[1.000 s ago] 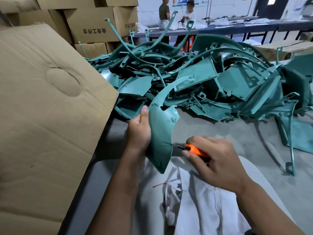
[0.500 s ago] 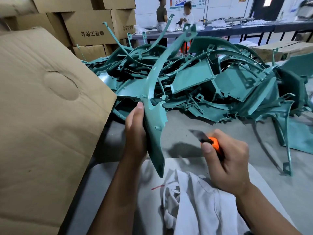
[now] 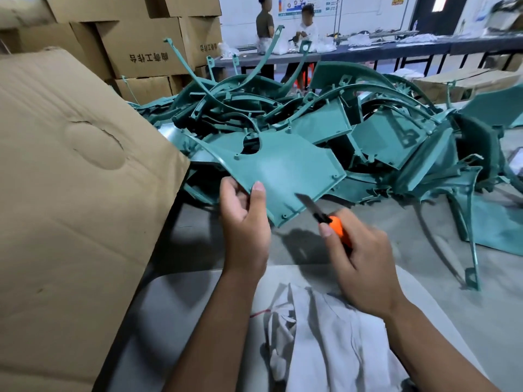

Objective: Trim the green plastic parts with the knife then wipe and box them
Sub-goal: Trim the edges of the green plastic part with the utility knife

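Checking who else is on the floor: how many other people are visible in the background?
2. One person in a dark top stands at the long dark table with their back to the camera; one person in a white top is just to the right. Others may be hidden.

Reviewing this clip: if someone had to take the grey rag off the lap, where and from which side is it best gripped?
Probably pinch the raised crumpled fold at the middle of the rag, coming straight down from above. It lies loosely bunched with ridges standing up, while its edges lie flat. The right hand holds the knife, so it is not free.
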The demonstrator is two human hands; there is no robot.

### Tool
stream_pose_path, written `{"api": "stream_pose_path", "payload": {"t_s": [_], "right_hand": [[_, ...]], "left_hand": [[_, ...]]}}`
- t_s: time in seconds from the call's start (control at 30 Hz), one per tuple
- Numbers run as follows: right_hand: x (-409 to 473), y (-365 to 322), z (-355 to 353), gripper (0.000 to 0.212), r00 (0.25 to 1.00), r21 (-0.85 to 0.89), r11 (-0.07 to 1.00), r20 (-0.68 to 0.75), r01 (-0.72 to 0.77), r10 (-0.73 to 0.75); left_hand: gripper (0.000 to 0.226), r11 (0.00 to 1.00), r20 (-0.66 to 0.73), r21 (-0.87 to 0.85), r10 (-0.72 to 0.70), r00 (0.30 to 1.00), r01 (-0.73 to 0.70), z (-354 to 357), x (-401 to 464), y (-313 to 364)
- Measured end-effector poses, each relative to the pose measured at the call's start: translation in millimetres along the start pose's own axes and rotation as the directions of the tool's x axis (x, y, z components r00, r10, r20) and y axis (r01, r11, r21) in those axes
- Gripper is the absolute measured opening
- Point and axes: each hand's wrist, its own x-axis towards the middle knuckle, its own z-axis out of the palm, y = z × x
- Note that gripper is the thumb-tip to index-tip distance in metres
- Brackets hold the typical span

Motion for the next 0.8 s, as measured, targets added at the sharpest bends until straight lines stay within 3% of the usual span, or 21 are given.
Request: {"api": "stream_pose_path", "payload": {"t_s": [0.17,0.47,0.8], "right_hand": [[-1.3,1.1,2.8,0.030,0.999,-0.013,1.000,0.048,0.019,-0.018],[-0.2,-5.0,2.6,0.035,0.990,-0.024,0.996,0.119,0.082,-0.079],[4.1,-1.7,-4.5,0.027,0.988,-0.138,0.990,-0.154,-0.014,-0.008]], "left_hand": [[0.019,0.960,-0.021,-0.236,-0.157,0.987,0.148,4.4,1.7,7.9],[0.026,0.952,-0.041,-0.240,-0.207,0.977,0.192,12.3,2.4,13.7],[0.028,0.943,-0.043,-0.266,-0.221,0.974,0.202,11.7,-1.3,25.6]]}}
